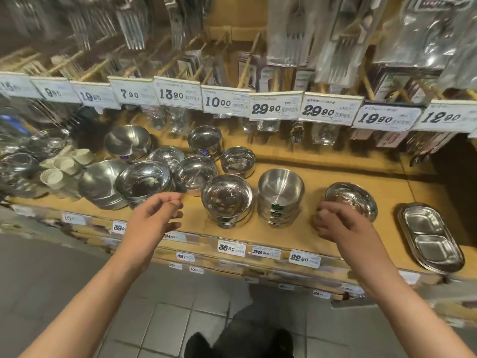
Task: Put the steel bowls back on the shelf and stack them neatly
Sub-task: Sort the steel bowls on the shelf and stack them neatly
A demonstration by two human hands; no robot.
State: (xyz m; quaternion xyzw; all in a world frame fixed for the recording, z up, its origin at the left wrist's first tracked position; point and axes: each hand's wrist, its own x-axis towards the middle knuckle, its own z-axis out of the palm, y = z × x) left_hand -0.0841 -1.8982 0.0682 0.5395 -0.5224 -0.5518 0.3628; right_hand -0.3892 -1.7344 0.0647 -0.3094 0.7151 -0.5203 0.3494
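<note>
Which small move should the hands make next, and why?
Probably the right hand should take the single bowl it touches and set it on the neighbouring stack: that bowl lies tilted and alone, while the left hand holds nothing.

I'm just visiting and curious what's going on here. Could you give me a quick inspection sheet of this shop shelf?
Surface: wooden shelf, price tags along its front edge.
Job's things: steel bowls, some stacked, several loose; one tilted bowl at the right hand.
Clutter: divided steel tray at right, white cups at left.
Grippers: left hand hovers empty, fingers loosely curled; right hand touches the tilted bowl, grip unclear.
Cables: nothing seen.
Surroundings: packaged cutlery hanging above, tiled floor.
</note>
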